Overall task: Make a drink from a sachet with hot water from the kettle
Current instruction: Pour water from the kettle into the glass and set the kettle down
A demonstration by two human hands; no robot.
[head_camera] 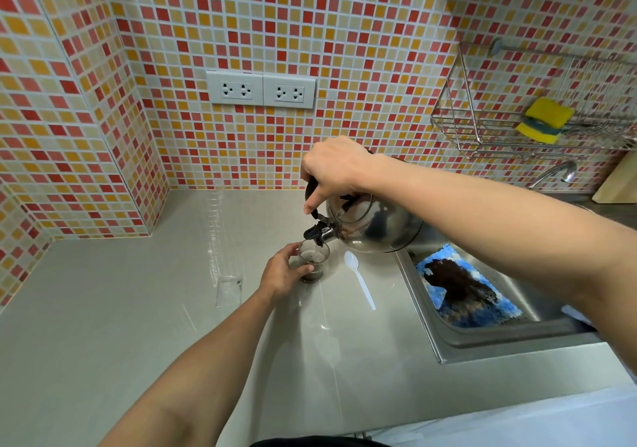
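Both hands grip: left hand [281, 270] around glass [313, 262], right hand [332, 170] tilting kettle [375, 222].

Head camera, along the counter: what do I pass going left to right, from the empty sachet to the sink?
Clear sachet → left hand gripping the glass → white plastic spoon → sink holding a stained blue cloth.

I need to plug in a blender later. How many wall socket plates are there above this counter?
2. The left socket plate and the right socket plate sit side by side on the tiled wall above the counter. Nothing is plugged in.
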